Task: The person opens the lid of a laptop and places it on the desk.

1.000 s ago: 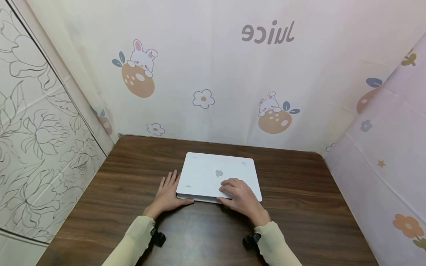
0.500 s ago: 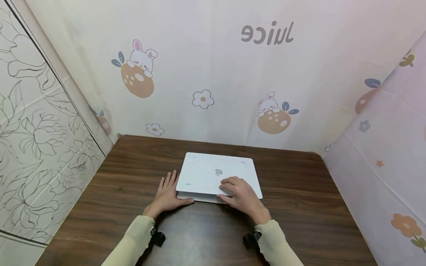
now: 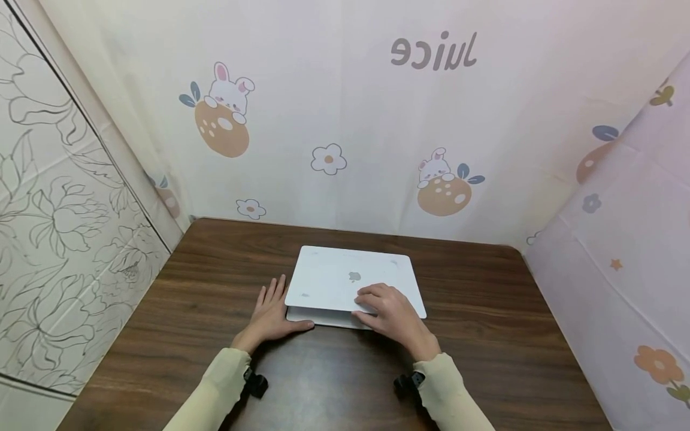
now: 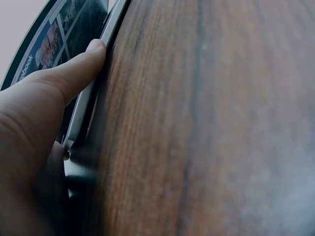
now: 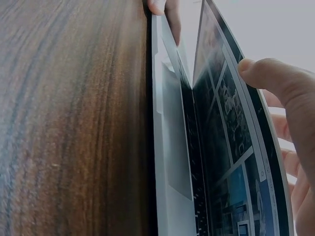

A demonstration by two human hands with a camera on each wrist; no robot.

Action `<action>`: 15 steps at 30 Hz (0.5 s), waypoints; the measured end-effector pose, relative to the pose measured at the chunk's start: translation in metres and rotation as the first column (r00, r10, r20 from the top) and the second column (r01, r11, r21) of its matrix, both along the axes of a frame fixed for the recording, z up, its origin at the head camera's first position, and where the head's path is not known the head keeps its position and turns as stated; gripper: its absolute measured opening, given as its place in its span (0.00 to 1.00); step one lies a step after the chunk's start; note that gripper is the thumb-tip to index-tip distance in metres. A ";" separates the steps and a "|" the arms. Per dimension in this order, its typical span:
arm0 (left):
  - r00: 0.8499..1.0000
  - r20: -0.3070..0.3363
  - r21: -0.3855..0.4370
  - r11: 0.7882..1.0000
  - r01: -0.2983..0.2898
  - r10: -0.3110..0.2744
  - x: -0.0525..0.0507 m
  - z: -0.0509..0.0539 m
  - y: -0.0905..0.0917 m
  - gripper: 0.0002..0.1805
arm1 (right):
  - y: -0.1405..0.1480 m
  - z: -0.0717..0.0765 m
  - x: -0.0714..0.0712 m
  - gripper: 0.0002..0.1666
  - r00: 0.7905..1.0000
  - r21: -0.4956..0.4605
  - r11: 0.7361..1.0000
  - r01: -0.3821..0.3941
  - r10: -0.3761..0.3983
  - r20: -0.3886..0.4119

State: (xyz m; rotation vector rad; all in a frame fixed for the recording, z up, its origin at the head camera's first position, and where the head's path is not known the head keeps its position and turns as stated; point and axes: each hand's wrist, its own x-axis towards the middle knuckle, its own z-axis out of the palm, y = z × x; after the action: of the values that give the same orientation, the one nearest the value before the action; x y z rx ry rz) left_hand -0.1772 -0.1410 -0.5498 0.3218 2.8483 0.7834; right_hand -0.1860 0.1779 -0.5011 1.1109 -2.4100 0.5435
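A silver laptop [image 3: 334, 278] with an apple logo lies on the brown table, its lid partly raised from the base at the front. My right hand [image 3: 392, 316] pinches the lid's front edge, thumb underneath and fingers on top. In the right wrist view, the right thumb [image 5: 266, 76] touches the lid's inner border beside the lit screen [image 5: 231, 118]. My left hand [image 3: 274, 314] rests at the base's front left corner, fingers straight along the side. Its thumb [image 4: 81, 69] lies against the front edge of the base in the left wrist view. The keyboard is mostly hidden.
The wooden table [image 3: 485, 335] extends around the laptop. Behind it hangs a pale curtain [image 3: 377, 120] with rabbit and flower prints. A white panel with line-drawn flowers [image 3: 64, 215] stands at the left, and more printed cloth [image 3: 636, 257] at the right.
The lid's front edge has risen a little with my right hand, widening the gap above the base. My left hand has stayed at the corner.
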 end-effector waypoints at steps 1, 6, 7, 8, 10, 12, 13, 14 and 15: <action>1.000 -0.005 0.006 1.000 0.000 0.000 0.000 0.000 0.000 0.69 | 0.000 0.001 0.000 0.14 1.000 0.000 1.000 -0.001 0.001 -0.001; 0.999 -0.039 0.037 0.999 0.003 -0.002 0.001 -0.002 -0.001 0.70 | -0.001 0.003 -0.001 0.13 1.000 -0.001 1.000 -0.006 0.006 -0.006; 0.999 -0.044 0.040 0.999 0.003 -0.001 0.001 -0.002 -0.001 0.70 | -0.001 0.003 -0.002 0.13 1.000 -0.002 1.000 -0.009 0.009 -0.010; 0.999 -0.043 0.040 0.999 0.002 -0.001 0.001 -0.003 -0.001 0.70 | -0.001 0.003 -0.002 0.13 1.000 -0.004 1.000 -0.012 0.011 -0.015; 0.999 -0.041 0.035 0.999 0.002 -0.001 0.001 -0.002 0.000 0.69 | -0.001 0.004 -0.003 0.13 1.000 -0.007 1.000 -0.014 0.014 -0.022; 0.999 -0.038 0.027 1.000 0.002 -0.001 0.001 -0.002 0.000 0.69 | -0.001 0.005 -0.004 0.13 1.000 -0.009 1.000 -0.012 0.012 -0.022; 1.000 -0.029 0.015 1.000 0.000 0.000 0.000 -0.001 0.000 0.69 | -0.001 0.006 -0.004 0.13 1.000 -0.009 1.000 -0.011 0.011 -0.019; 1.000 -0.024 0.005 1.000 0.001 -0.001 0.000 -0.001 0.000 0.69 | -0.001 0.007 -0.004 0.12 1.000 -0.008 1.000 -0.009 0.009 -0.014; 1.000 -0.017 -0.004 1.000 0.001 -0.001 0.000 -0.001 0.000 0.69 | -0.001 0.007 -0.004 0.12 1.000 -0.006 1.000 -0.005 0.005 -0.006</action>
State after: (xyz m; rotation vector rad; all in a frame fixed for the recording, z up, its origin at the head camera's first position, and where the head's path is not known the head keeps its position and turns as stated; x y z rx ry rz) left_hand -0.1775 -0.1411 -0.5505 0.3309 2.8647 0.7781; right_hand -0.1897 0.1767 -0.4937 1.1153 -2.3997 0.5483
